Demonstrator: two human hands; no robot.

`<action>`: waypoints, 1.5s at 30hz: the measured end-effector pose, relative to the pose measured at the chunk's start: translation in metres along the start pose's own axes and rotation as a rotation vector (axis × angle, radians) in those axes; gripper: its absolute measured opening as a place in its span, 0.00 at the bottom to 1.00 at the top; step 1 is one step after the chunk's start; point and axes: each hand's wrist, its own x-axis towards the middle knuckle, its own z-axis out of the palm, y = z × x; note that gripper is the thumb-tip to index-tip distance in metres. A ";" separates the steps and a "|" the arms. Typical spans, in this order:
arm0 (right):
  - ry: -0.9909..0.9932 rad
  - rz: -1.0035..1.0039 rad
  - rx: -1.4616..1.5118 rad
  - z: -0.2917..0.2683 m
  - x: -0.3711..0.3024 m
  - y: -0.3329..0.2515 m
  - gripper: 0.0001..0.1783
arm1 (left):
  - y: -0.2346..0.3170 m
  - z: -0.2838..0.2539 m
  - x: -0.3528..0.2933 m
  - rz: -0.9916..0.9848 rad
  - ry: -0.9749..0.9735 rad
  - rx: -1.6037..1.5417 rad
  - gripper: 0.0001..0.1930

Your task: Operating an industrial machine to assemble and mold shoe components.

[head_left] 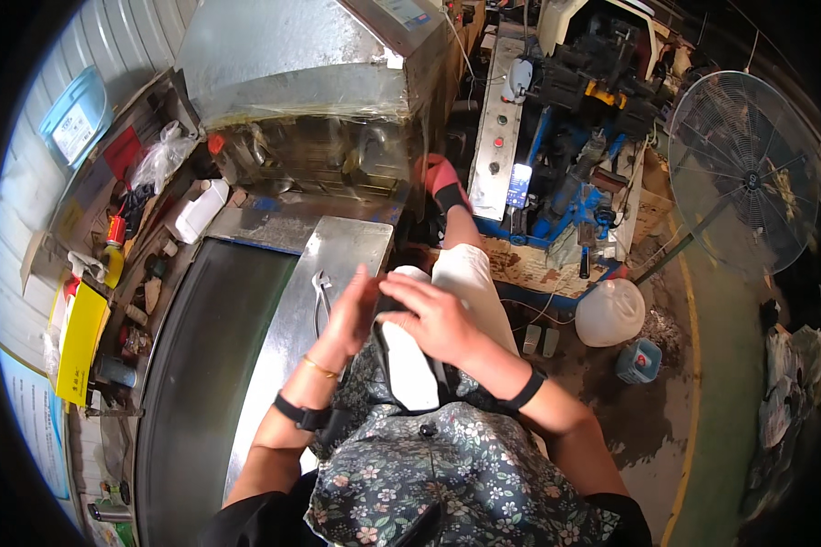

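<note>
My left hand (349, 314) is raised above my lap with its fingers stretched upward, holding nothing that I can see. My right hand (431, 321) reaches toward it, fingers extended and slightly bent, the fingertips close to the left hand. Below both hands, a long white sole-shaped piece (411, 372) with dark edges lies over my floral apron (447, 474). Its far end is partly covered by my right hand. Beside my left hand, a metal wrench or pliers (319, 284) lies on a shiny metal plate (351, 239); its handles run partly behind the hand.
A dark conveyor belt (214, 346) runs along my left, leading to a large metal housing (301, 91). Cluttered shelving with a yellow box (84, 342) stands farther left. To the right are a blue machine (556, 210), a white jug (609, 312), a small bucket (639, 361) and a standing fan (750, 178).
</note>
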 end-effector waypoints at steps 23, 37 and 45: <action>-0.144 0.771 0.356 0.075 -0.115 0.124 0.12 | -0.068 -0.046 0.066 0.137 0.014 0.758 0.24; -0.213 1.358 0.955 0.092 -0.105 0.131 0.40 | -0.085 -0.050 0.070 0.041 -0.087 0.349 0.24; -0.576 0.704 -0.281 0.082 -0.053 0.107 0.27 | -0.088 -0.067 0.089 0.162 -0.114 0.592 0.24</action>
